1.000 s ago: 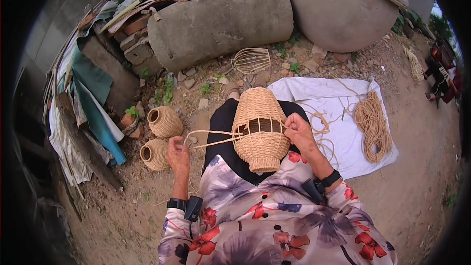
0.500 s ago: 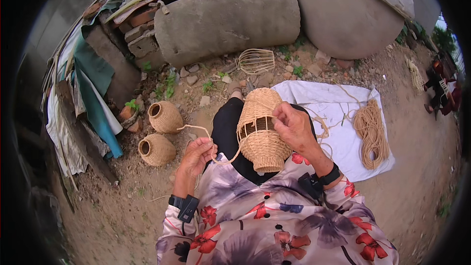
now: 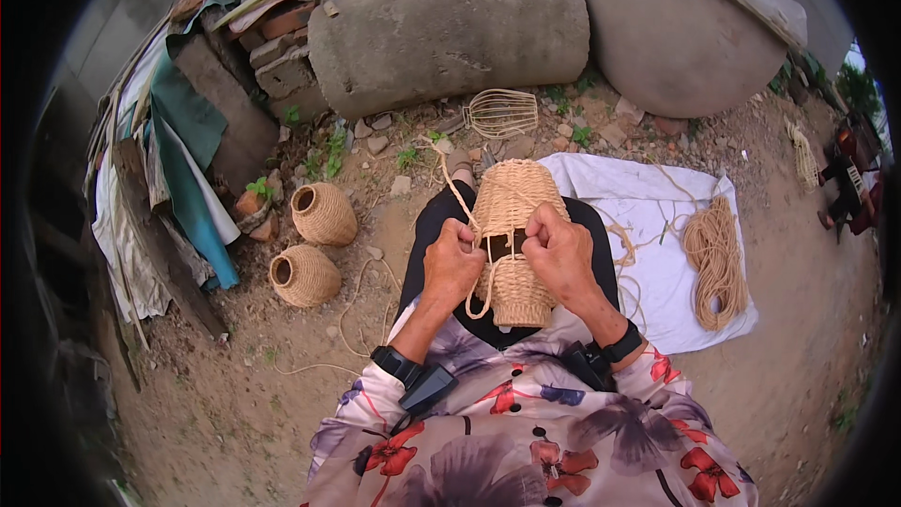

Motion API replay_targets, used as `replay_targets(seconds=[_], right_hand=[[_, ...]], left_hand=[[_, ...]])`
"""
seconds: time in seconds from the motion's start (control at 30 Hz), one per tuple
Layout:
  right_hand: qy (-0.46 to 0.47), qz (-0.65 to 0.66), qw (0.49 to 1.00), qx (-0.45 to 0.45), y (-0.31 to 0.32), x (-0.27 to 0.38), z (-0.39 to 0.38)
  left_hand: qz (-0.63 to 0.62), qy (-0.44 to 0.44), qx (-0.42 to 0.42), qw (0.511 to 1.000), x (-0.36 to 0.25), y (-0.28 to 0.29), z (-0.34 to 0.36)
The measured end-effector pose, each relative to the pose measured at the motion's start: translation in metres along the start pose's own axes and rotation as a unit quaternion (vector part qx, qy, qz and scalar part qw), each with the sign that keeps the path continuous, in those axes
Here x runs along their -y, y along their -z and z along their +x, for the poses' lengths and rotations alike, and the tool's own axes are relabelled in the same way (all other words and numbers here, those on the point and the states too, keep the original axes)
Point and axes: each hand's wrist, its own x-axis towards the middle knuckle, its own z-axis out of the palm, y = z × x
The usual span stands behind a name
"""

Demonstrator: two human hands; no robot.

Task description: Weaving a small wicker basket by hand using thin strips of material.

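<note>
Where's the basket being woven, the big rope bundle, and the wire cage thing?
Woven basket (image 3: 511,197), head view, upper woven side.
Rope bundle (image 3: 715,258), head view, middle of the coil.
Wire cage (image 3: 502,113), head view, its wire ribs.

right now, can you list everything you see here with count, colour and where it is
woven basket: 1, tan, on the lap, between both hands
cord strand: 1, tan, from the left hand up past the basket
finished baskets: 2, tan, on the dirt to the left
wire frame: 1, pale, on the ground ahead
cord coil: 1, tan, on the cloth at right
cloth: 1, white, on the ground at right
concrete cylinder: 1, grey, lying ahead
boulder: 1, grey, upper right
left hand: gripping the strand beside the basket
right hand: pinching at the basket's gap
</note>
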Motion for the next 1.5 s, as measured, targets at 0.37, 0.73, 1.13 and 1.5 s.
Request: replay_targets(seconds=[0.37, 0.73, 1.13, 1.5], right_hand=[[-0.123, 0.164, 0.978, -0.042, 0.016, -0.047, -0.007], [-0.142, 0.193, 0.97, -0.028, 0.018, -0.048, -0.011], [-0.132, 0.206, 0.969, -0.017, 0.018, -0.045, -0.016], [-0.169, 0.296, 0.938, -0.059, 0.022, -0.067, -0.024]], left_hand=[[-0.211, 0.057, -0.056, 0.974, 0.057, 0.046, 0.007], [-0.389, 0.147, 0.0, 0.91, 0.093, 0.061, 0.0], [-0.244, -0.013, 0.042, 0.969, 0.025, -0.006, 0.006], [-0.393, 0.081, 0.088, 0.912, 0.002, 0.012, -0.006]])
